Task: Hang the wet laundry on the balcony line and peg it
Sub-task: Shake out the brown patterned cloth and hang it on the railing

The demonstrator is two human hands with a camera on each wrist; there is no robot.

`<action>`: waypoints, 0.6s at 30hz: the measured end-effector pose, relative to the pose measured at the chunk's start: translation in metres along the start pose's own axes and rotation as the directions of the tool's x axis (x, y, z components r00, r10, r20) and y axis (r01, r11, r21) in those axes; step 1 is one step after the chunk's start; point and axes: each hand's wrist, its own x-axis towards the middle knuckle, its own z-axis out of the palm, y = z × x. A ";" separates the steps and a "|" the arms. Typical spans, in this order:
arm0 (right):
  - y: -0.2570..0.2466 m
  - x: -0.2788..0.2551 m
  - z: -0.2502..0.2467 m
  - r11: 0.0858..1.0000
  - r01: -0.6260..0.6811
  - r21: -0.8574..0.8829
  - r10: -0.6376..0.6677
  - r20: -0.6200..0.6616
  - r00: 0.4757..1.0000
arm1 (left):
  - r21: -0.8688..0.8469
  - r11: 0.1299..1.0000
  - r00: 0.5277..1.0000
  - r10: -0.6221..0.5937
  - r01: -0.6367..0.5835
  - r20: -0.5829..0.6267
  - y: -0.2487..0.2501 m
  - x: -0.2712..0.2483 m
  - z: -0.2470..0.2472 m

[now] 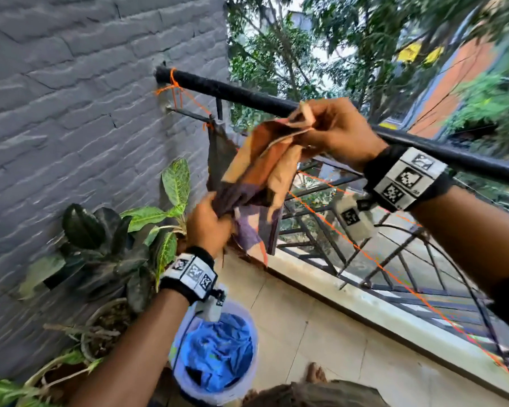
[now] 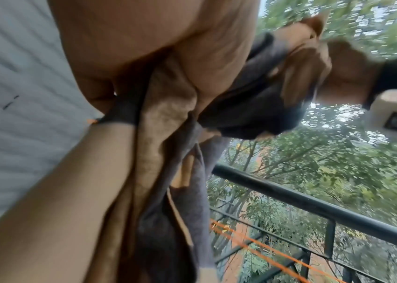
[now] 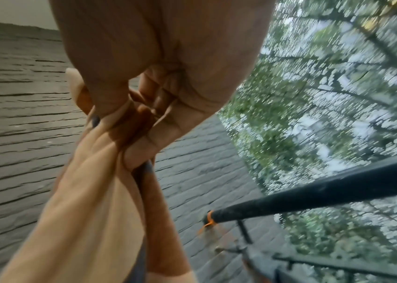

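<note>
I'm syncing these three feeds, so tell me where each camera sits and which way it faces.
Head: on the head, looking down at both forearms, left hand, right hand, cloth, bucket.
Left wrist: along the left hand, up toward the right hand.
Right wrist: along the right hand toward the wall.
All share the cloth and railing.

A cloth is held up before the railing, gripped high by the right hand and lower left by the left hand. A line is strung inside the railing. A bucket of laundry is set below, with potted plants to its left against the wall.
</note>
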 end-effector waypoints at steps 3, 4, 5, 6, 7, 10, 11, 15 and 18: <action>0.006 -0.031 -0.055 1.000 -0.013 0.001 0.013 -0.133 0.991 | 0.138 0.972 0.981 0.193 -0.190 -0.006 0.046 0.018 -0.001; 0.007 -0.036 -0.063 1.000 -0.010 0.005 0.011 -0.151 0.988 | 0.196 0.952 0.970 0.241 -0.233 -0.017 0.061 0.023 -0.007; 0.009 -0.043 -0.071 1.000 -0.008 0.014 0.010 -0.178 0.984 | 0.237 0.933 0.958 0.286 -0.272 -0.029 0.079 0.027 -0.010; 0.010 -0.049 -0.081 0.999 -0.002 0.032 0.008 -0.207 0.978 | 0.256 0.916 0.944 0.328 -0.308 -0.041 0.094 0.029 -0.010; 0.010 -0.061 -0.099 0.998 0.007 0.057 0.008 -0.256 0.967 | 0.254 0.898 0.924 0.380 -0.359 -0.038 0.113 0.032 0.002; 0.016 -0.090 -0.139 0.996 0.025 0.085 0.009 -0.383 0.924 | 0.173 0.874 0.886 0.463 -0.454 -0.019 0.159 0.031 0.036; 0.018 -0.098 -0.152 0.996 0.032 0.078 0.004 -0.423 0.906 | 0.134 0.868 0.875 0.483 -0.478 -0.006 0.172 0.028 0.050; 0.034 -0.133 -0.204 0.999 0.021 0.047 0.006 -0.499 0.867 | 0.026 0.843 0.841 0.533 -0.537 0.091 0.207 0.016 0.117; 0.052 -0.157 -0.240 0.999 -0.029 0.036 0.044 -0.538 0.842 | -0.056 0.849 0.832 0.526 -0.525 0.178 0.217 0.009 0.170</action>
